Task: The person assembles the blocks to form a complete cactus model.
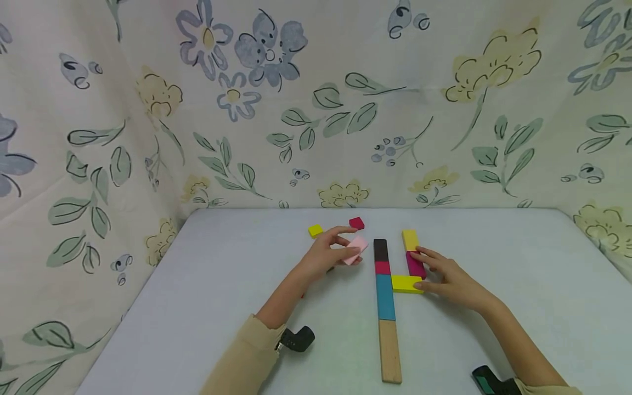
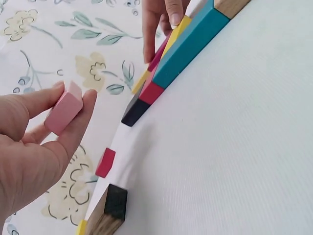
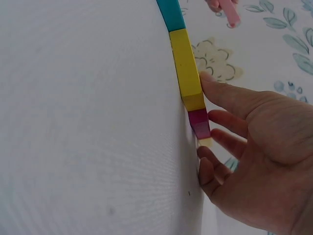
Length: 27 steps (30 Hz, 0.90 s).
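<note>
My left hand (image 1: 323, 255) pinches a pink block (image 1: 356, 250) between thumb and fingers above the white table, left of a line of blocks. That line runs from a black block (image 1: 381, 250) through a red block (image 1: 382, 267) and a blue block (image 1: 385, 297) to a bare wooden block (image 1: 390, 351). A yellow block (image 1: 407, 284) juts right from the blue one. Above it stand a magenta block (image 1: 416, 265) and another yellow block (image 1: 410, 240). My right hand (image 1: 456, 281) rests beside these, its thumb touching the jutting yellow block and its fingers at the magenta one.
Loose yellow (image 1: 315, 231) and red (image 1: 356, 223) blocks lie near the table's back edge. A wooden block with a black end (image 2: 115, 203) lies under my left hand, mostly hidden in the head view. A flowered curtain (image 1: 316, 109) hangs behind the white table (image 1: 197, 307).
</note>
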Each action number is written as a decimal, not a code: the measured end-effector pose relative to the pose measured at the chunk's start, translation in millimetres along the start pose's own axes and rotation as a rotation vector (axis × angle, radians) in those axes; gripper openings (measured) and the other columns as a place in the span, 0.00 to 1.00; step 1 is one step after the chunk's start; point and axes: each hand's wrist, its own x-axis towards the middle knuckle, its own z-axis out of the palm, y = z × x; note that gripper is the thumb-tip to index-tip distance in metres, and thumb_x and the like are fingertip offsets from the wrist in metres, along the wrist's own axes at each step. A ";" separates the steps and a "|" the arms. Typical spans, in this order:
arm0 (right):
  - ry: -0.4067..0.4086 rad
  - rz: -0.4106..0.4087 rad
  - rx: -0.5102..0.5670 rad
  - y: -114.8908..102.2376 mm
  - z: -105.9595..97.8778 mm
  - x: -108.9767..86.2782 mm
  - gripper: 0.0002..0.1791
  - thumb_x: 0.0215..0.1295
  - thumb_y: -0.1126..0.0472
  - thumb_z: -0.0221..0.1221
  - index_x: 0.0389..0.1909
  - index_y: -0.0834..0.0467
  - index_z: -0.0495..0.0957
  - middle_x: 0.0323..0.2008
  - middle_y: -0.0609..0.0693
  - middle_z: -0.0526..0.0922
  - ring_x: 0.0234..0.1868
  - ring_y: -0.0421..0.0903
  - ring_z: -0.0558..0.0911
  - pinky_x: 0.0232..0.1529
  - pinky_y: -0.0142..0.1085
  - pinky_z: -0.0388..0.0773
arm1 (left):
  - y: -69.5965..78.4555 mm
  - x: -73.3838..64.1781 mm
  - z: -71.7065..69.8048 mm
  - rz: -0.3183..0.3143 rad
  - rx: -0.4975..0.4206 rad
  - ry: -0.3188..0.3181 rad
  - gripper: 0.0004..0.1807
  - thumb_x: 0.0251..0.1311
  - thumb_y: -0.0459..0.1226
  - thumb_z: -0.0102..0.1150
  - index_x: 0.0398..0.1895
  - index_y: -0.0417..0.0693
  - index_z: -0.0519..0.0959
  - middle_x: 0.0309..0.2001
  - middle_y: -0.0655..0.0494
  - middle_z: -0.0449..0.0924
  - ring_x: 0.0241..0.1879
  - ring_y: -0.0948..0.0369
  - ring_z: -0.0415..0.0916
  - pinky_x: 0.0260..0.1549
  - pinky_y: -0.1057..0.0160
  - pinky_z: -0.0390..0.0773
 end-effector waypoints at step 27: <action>-0.007 -0.006 -0.004 2.4 0.9 2.5 0.39 0.64 0.60 0.72 0.74 0.67 0.70 0.75 0.74 0.63 0.70 0.76 0.65 0.60 0.73 0.72 | 15.2 55.2 43.7 0.005 -0.065 0.181 0.15 0.73 0.32 0.63 0.59 0.43 0.84 0.35 0.54 0.74 0.33 0.61 0.76 0.39 0.67 0.83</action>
